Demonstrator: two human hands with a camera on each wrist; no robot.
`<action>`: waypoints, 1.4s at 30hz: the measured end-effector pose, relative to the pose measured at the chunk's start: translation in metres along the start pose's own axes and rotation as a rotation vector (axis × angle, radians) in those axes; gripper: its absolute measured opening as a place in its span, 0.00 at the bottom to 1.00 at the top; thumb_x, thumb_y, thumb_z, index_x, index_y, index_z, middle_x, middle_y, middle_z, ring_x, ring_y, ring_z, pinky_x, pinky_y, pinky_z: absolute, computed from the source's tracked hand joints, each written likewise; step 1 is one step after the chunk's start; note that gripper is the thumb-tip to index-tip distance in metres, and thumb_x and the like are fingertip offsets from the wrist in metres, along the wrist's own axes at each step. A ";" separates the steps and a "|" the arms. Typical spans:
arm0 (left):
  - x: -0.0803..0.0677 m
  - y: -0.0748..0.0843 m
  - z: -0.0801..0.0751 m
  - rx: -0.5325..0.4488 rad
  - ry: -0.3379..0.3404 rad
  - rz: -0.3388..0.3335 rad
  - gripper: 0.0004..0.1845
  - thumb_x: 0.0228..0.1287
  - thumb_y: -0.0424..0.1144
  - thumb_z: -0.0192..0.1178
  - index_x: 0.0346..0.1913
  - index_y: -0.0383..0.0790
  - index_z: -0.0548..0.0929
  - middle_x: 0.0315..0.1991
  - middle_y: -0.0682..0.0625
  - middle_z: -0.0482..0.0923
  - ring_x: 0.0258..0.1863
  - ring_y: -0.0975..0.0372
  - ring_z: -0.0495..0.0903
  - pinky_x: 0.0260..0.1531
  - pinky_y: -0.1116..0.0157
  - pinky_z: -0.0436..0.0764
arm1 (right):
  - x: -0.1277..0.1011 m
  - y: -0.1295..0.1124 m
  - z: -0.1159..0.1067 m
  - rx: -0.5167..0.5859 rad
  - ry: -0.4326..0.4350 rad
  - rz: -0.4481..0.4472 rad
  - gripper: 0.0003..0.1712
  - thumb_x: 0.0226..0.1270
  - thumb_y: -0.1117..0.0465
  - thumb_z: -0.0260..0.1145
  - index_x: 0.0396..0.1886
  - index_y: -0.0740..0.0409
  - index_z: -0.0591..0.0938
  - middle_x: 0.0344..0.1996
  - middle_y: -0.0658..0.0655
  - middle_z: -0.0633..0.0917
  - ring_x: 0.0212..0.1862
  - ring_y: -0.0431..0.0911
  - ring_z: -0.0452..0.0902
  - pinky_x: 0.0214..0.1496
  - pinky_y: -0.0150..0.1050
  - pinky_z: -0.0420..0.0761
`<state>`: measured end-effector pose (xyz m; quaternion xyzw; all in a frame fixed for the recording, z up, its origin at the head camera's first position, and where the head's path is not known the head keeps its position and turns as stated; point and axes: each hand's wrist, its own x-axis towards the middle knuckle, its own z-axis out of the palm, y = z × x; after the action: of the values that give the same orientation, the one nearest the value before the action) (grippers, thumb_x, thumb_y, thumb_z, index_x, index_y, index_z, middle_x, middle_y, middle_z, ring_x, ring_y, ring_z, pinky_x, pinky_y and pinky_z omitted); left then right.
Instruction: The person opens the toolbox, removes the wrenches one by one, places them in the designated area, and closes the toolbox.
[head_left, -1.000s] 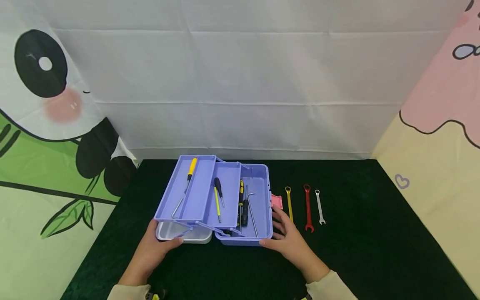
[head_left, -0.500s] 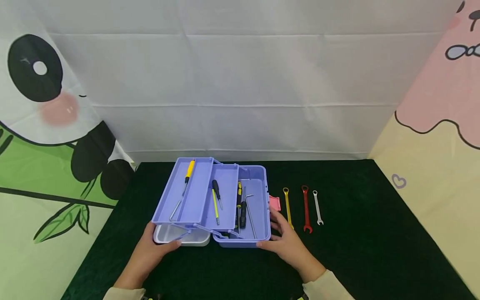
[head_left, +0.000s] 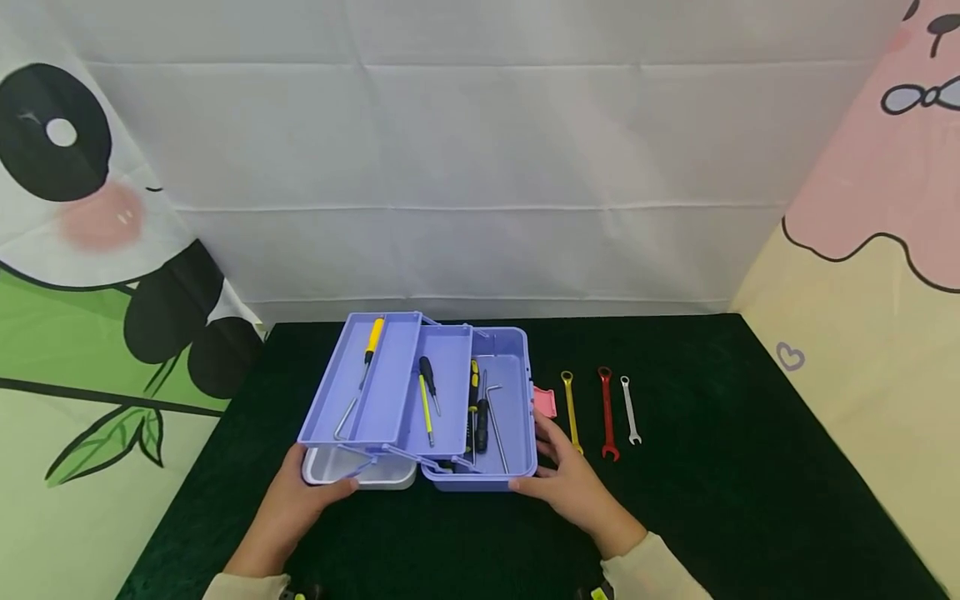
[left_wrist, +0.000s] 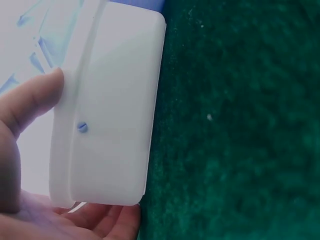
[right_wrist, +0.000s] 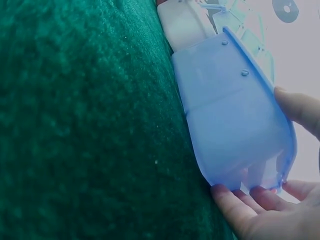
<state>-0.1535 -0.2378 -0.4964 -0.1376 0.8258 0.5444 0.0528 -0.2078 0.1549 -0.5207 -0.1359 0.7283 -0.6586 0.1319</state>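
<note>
A lilac toolbox (head_left: 480, 483) stands open, its two stepped trays (head_left: 408, 333) spread leftward over the whitish lid (head_left: 393, 479). My left hand (head_left: 300, 492) holds the lid's left end, thumb on the front rim and fingers round the outer side. At the base's front right corner, my right hand (head_left: 573, 483) grips with the thumb on the front rim and fingers along the right wall. A yellow-handled tool with a bent tip (head_left: 375, 335) lies in the upper tray. The lower tray bears a small black screwdriver (head_left: 426, 368) and a yellow-green rod (head_left: 425, 408).
Inside the base are a yellow-and-black screwdriver (head_left: 474, 379), a black-handled screwdriver (head_left: 482, 425) and a hex key (head_left: 496, 425). A pink latch (head_left: 545, 402) sticks out on the right. Beyond it lie yellow (head_left: 570, 408), red (head_left: 606, 412) and silver (head_left: 630, 408) wrenches on the dark green cloth.
The whole head view has shifted slightly, so everything appears a little further left. Both hands keep the same hold, and the toolbox stays put beside the wrenches.
</note>
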 end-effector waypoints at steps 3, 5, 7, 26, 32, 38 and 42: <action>0.001 0.001 -0.001 -0.010 -0.007 0.007 0.63 0.60 0.44 0.77 0.83 0.39 0.39 0.77 0.32 0.52 0.69 0.38 0.64 0.67 0.36 0.66 | 0.001 0.000 0.000 0.007 -0.004 0.000 0.60 0.59 0.59 0.81 0.84 0.43 0.54 0.76 0.62 0.64 0.74 0.61 0.63 0.67 0.58 0.74; 0.001 0.002 -0.001 -0.019 -0.011 0.015 0.62 0.60 0.43 0.77 0.83 0.40 0.40 0.77 0.33 0.52 0.70 0.38 0.64 0.67 0.36 0.66 | 0.001 0.001 0.000 0.014 -0.008 0.002 0.60 0.59 0.60 0.81 0.84 0.43 0.54 0.76 0.62 0.63 0.74 0.61 0.63 0.67 0.59 0.73; 0.001 0.002 0.000 -0.018 -0.011 0.022 0.62 0.60 0.42 0.77 0.83 0.40 0.40 0.77 0.33 0.53 0.70 0.38 0.64 0.67 0.36 0.66 | 0.001 0.001 0.000 0.023 -0.010 0.004 0.60 0.59 0.61 0.80 0.84 0.43 0.54 0.76 0.63 0.63 0.74 0.61 0.63 0.68 0.59 0.73; -0.002 0.020 -0.007 0.292 0.074 0.114 0.68 0.53 0.60 0.78 0.85 0.46 0.42 0.78 0.30 0.49 0.68 0.36 0.61 0.64 0.29 0.61 | 0.002 0.003 -0.002 0.041 -0.019 0.015 0.60 0.61 0.66 0.78 0.84 0.43 0.51 0.76 0.63 0.62 0.75 0.60 0.61 0.69 0.59 0.71; -0.007 0.029 -0.008 0.364 0.112 0.164 0.68 0.51 0.60 0.79 0.84 0.42 0.44 0.76 0.29 0.51 0.69 0.35 0.59 0.64 0.28 0.60 | 0.002 0.002 -0.002 0.038 -0.019 0.019 0.60 0.61 0.65 0.78 0.84 0.42 0.52 0.76 0.63 0.62 0.75 0.60 0.61 0.69 0.59 0.71; -0.012 0.039 -0.007 0.398 0.165 0.245 0.66 0.50 0.58 0.80 0.83 0.41 0.49 0.75 0.30 0.55 0.67 0.35 0.60 0.62 0.27 0.62 | 0.002 0.003 -0.001 0.030 -0.012 0.024 0.60 0.61 0.65 0.78 0.84 0.42 0.52 0.75 0.63 0.63 0.75 0.60 0.62 0.69 0.58 0.72; -0.014 0.045 -0.006 0.426 0.202 0.305 0.65 0.49 0.56 0.82 0.83 0.40 0.52 0.74 0.31 0.57 0.67 0.35 0.59 0.60 0.26 0.63 | 0.003 0.004 -0.001 0.041 -0.020 0.026 0.60 0.61 0.65 0.78 0.84 0.42 0.52 0.76 0.63 0.62 0.75 0.60 0.62 0.69 0.58 0.72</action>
<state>-0.1522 -0.2242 -0.4506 -0.0511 0.9339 0.3436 -0.0847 -0.2108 0.1553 -0.5250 -0.1304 0.7150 -0.6702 0.1505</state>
